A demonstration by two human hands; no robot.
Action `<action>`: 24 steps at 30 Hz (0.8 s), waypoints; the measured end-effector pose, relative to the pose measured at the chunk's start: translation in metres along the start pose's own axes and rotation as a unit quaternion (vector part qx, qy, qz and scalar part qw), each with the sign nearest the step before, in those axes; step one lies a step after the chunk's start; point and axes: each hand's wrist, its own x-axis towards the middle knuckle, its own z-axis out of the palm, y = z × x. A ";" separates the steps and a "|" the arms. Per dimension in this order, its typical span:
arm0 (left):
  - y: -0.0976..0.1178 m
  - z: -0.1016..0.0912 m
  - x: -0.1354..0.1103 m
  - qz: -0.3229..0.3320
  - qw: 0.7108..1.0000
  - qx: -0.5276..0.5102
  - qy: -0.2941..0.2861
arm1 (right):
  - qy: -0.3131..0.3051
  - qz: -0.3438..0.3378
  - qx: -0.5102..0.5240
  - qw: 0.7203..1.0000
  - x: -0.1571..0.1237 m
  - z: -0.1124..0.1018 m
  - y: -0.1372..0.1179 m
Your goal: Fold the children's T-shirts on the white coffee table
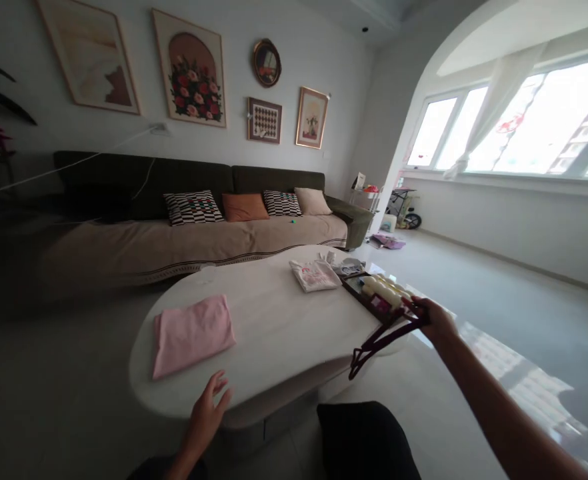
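My right hand point(427, 317) is closed around dark maroon clothes hangers point(381, 341), held out past the right end of the white table point(274, 327). Their ends point left and down, over the table's near edge. How many there are I cannot tell. My left hand point(209, 410) hangs at the near left edge of the table with its fingers apart and nothing in them. Just beyond it a folded pink cloth point(194, 333) lies flat on the tabletop. A folded white garment with a pink print point(315, 275) rests near the table's far right side.
A dark tray point(367, 297) with cream-coloured, rounded items point(387, 291) stands at the table's right end, close to my right hand. Small clutter point(347, 267) sits behind the white garment. Beyond the table is a sofa point(194, 240) with cushions. My dark-clad knee point(367, 437) shows below.
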 end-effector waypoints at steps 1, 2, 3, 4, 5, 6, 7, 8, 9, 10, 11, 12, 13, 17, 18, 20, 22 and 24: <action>-0.007 -0.002 0.000 -0.010 1.000 -0.001 0.003 | -0.017 0.028 -0.003 0.999 0.012 0.025 0.023; -0.015 -0.004 0.000 -0.022 1.000 -0.003 0.007 | -0.033 0.054 -0.005 0.998 0.022 0.048 0.046; -0.022 -0.006 0.001 -0.030 0.999 -0.004 0.015 | -0.046 0.072 -0.005 0.996 0.030 0.068 0.068; -0.028 -0.007 0.003 -0.035 0.999 -0.006 0.022 | -0.053 0.083 -0.001 0.995 0.037 0.085 0.089; -0.033 -0.008 0.004 -0.038 0.999 -0.006 0.033 | -0.057 0.089 0.004 0.994 0.043 0.099 0.107; -0.037 -0.009 0.006 -0.038 0.998 -0.005 0.046 | -0.059 0.094 0.009 0.994 0.047 0.108 0.123; -0.040 -0.010 0.007 -0.040 0.998 -0.002 0.057 | -0.060 0.098 0.013 0.993 0.051 0.114 0.137; -0.041 -0.011 0.008 -0.043 0.997 0.001 0.065 | -0.060 0.102 0.016 0.993 0.055 0.116 0.149; -0.041 -0.012 0.009 -0.048 0.996 0.005 0.070 | -0.060 0.105 0.018 0.993 0.058 0.114 0.158; -0.039 -0.012 0.009 -0.054 0.996 0.009 0.072 | -0.059 0.107 0.019 0.992 0.061 0.109 0.166; -0.036 -0.012 0.009 -0.060 0.996 0.013 0.072 | -0.059 0.107 0.018 0.992 0.063 0.101 0.171; -0.032 -0.012 0.009 -0.066 0.995 0.016 0.069 | -0.057 0.107 0.017 0.992 0.065 0.090 0.175; -0.029 -0.012 0.009 -0.070 0.995 0.018 0.068 | -0.055 0.106 0.013 0.993 0.066 0.077 0.179; -0.022 -0.008 0.007 -0.076 0.994 0.022 0.070 | -0.041 0.108 -0.029 0.993 0.060 0.012 0.188; -0.023 -0.007 0.007 -0.075 0.994 0.023 0.073 | -0.041 0.114 -0.050 0.991 0.055 -0.004 0.191; -0.026 -0.005 0.007 -0.075 0.994 0.025 0.078 | -0.071 0.127 -0.143 0.979 0.046 -0.031 0.198; -0.029 -0.003 0.006 -0.077 0.994 0.025 0.077 | -0.133 0.122 -0.297 0.938 0.036 -0.048 0.202; -0.030 0.000 0.004 -0.081 0.994 0.025 0.073 | -0.199 0.083 -0.461 0.861 0.028 -0.055 0.203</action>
